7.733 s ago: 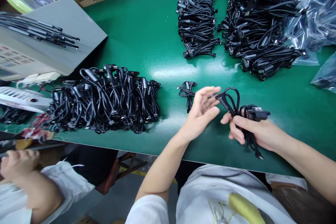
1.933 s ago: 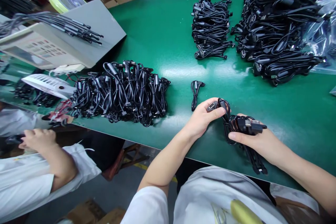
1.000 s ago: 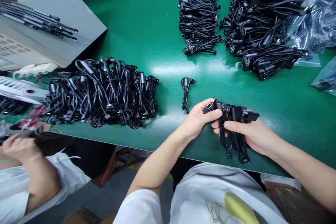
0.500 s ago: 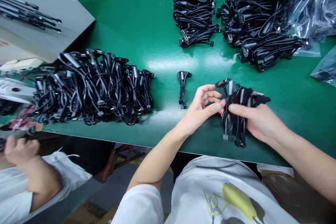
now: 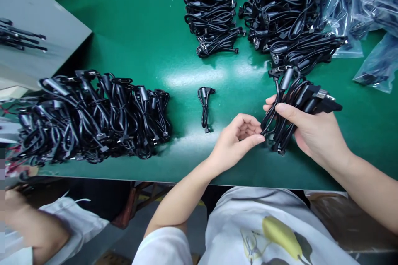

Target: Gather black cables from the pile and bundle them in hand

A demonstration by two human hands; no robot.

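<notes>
Green surface [image 5: 139, 29] fills the view, with a pile [image 5: 93, 116] of black cables at left, a stack [image 5: 211, 8] and a heap [image 5: 289, 20] farther off, and bags [image 5: 367, 4] at far right. My right hand [image 5: 314, 132] has its grip closed around a bundle [image 5: 292, 95] of cables, lifted just above the surface. The plugs stick out past the thumb and the loose ends hang below. My left hand [image 5: 238, 143] is half curled, fingertips at the hanging loops. I cannot tell whether that grip pinches a strand or only touches it. One cable [image 5: 204, 107] lies alone just left of it. As I judge it, doing this well means a firm right grip near the plugs so none slide, with the left hand drawing the loops together without snagging.
</notes>
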